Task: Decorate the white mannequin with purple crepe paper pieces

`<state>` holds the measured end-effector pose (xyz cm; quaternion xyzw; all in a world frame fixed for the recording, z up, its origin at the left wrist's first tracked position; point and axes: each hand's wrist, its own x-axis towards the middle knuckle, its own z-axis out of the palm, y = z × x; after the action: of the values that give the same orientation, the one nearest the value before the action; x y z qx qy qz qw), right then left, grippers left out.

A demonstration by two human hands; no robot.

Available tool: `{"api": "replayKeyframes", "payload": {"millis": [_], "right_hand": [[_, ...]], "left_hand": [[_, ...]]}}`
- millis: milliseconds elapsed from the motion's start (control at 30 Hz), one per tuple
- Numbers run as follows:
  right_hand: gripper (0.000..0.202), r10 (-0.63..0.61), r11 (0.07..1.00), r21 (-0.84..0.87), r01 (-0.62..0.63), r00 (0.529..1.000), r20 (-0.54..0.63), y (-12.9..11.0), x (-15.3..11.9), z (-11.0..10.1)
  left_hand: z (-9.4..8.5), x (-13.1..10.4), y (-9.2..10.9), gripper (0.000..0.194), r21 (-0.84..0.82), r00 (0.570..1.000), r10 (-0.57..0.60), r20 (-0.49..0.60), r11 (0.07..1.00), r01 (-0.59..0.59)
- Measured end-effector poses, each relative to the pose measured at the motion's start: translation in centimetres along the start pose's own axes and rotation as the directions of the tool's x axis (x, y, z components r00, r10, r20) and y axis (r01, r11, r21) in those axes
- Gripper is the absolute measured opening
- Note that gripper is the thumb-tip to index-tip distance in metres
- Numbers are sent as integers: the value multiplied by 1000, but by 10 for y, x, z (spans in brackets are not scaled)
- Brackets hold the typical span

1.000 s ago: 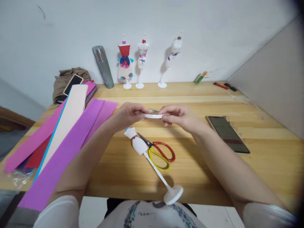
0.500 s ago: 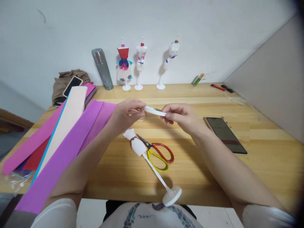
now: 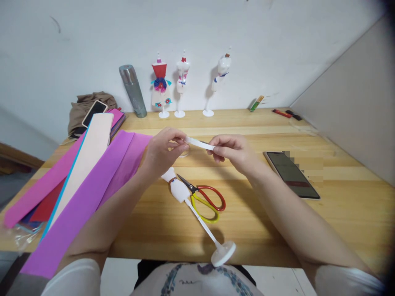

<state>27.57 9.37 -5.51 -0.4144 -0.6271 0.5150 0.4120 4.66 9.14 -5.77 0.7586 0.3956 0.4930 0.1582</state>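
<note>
A narrow white strip (image 3: 200, 143) is stretched between my two hands above the table. My left hand (image 3: 166, 149) pinches its left end, and the fingers of my right hand (image 3: 231, 149) are closed on the right end. Partly behind my left fingertips is a small round item (image 3: 184, 153), mostly hidden. Below the hands a small white mannequin (image 3: 180, 190) lies slantwise with a brown band at its waist, its round base (image 3: 224, 253) at the table's front edge. Scissors (image 3: 193, 189) with one red and one yellow handle lie beside it, blades slightly apart.
Purple paper (image 3: 89, 197) and a pale sheet (image 3: 83, 164) lie at the left, near a phone (image 3: 95, 113) and brown cloth (image 3: 75, 115). A flask (image 3: 134, 92), three mannequins (image 3: 159, 84) and a glue stick (image 3: 256, 103) stand by the wall. Another phone (image 3: 291, 174) lies right.
The white strip has turned a little between my hands, showing a flatter face. Both hands keep hold of it in nearly the same place.
</note>
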Motion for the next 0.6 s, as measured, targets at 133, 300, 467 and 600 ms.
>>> {"api": "replayKeyframes", "payload": {"millis": [133,300,467,600], "right_hand": [[9,27,999,18,-28,999,27,-2,-1,3],[9,45,999,28,-46,999,24,0,0,1],[11,20,1000,12,-20,999,37,7,5,-6],[18,15,999,-41,-12,997,73,8,7,-10]], "left_hand": [[1,-4,-4,11,179,981,192,-13,966,-187],[0,-4,-4,18,228,970,237,55,943,-244],[-8,5,-3,15,-24,966,51,255,999,-46],[-12,6,-4,13,-86,912,-60,405,991,104]]}}
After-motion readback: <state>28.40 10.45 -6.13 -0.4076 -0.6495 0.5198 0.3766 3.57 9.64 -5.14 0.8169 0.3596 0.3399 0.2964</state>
